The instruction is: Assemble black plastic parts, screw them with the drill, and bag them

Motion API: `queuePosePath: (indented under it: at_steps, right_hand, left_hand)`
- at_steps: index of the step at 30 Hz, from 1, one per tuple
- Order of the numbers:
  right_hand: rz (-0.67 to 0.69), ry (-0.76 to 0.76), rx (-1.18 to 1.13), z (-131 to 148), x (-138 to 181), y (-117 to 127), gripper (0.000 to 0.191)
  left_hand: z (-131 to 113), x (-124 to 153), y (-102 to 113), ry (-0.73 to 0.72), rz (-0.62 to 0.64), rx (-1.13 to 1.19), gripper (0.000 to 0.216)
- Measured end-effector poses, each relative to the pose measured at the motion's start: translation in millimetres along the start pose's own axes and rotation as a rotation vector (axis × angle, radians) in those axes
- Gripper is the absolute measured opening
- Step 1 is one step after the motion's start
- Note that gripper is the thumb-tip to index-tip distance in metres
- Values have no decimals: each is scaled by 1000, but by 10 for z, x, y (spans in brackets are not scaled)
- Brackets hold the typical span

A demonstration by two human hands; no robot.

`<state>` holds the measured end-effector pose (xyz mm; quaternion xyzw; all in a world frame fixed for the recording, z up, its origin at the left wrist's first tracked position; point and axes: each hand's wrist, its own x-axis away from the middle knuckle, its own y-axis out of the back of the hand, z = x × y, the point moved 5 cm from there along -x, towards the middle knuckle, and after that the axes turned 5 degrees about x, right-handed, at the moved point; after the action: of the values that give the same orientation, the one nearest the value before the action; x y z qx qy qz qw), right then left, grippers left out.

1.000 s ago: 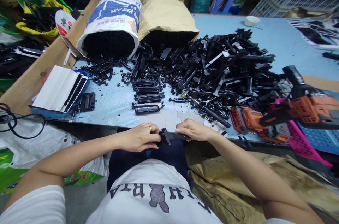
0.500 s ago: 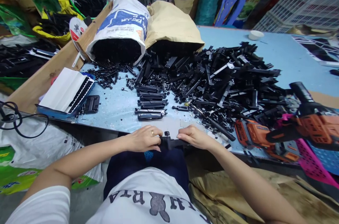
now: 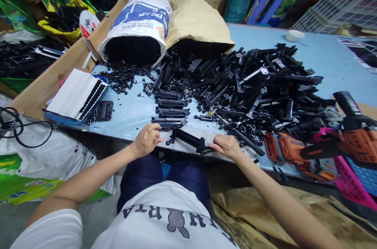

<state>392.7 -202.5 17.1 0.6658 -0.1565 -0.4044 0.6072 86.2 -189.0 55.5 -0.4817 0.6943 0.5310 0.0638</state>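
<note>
A long black part [image 3: 188,139] is held over the near edge of the blue tabletop [image 3: 129,111], its right end pinched between thumb and fingers in the grip of the right hand [image 3: 227,147]. The left hand [image 3: 146,141] is placed just beside the part's other end; its fingers are curled, but whether anything is pinched in that grip cannot be told.

At the back, a white-and-blue sack [image 3: 141,13] is laid with its mouth facing the person; its inside is filled with black, single pieces not made out. Black pieces are seen at the mouth of the tan sack [image 3: 200,17] beside it, and a large heap of black parts [image 3: 253,84] is spread in front and rightward. In the blue tray [image 3: 63,118] at left, a white sheet [image 3: 72,94] and toothed black strips [image 3: 93,101] are contained. Black parts are also carried in a yellow bag [image 3: 63,36] beyond the wooden board [image 3: 64,60].
</note>
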Motion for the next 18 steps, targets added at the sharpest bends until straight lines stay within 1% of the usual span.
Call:
queuePosePath:
  at_steps: [2, 4, 6, 8, 10, 12, 14, 15, 16, 18]
  right_hand:
    - [0, 66, 64, -14, 80, -91, 45]
    - [44, 65, 136, 4, 89, -160, 43]
    - [87, -28, 188, 60, -8, -188, 40]
    - [116, -173, 203, 173, -214, -211, 36]
    - [168, -304, 177, 338, -491, -283, 36]
    - [269, -374, 133, 515, -763, -423, 37]
    - [366, -377, 83, 655, -960, -577, 35]
    - [391, -364, 57, 701, -1019, -640, 33]
    - [396, -351, 29, 728, -1054, -688, 31]
    - [362, -329, -27, 742, -1070, -742, 30]
  left_hand:
    - [75, 70, -227, 166, 97, -69, 30]
    - [87, 140, -462, 339, 199, -147, 38]
    - [43, 195, -658, 494, 305, -219, 41]
    - [-35, 217, -810, 604, 402, -277, 44]
    - [-112, 215, -925, 686, 468, -322, 45]
    - [-163, 205, -1009, 749, 506, -353, 41]
    - [-186, 200, -1056, 786, 515, -366, 37]
    - [-188, 200, -1062, 798, 510, -371, 36]
    - [-186, 204, -1061, 805, 505, -373, 37]
    - [-173, 219, -1041, 818, 507, -375, 38]
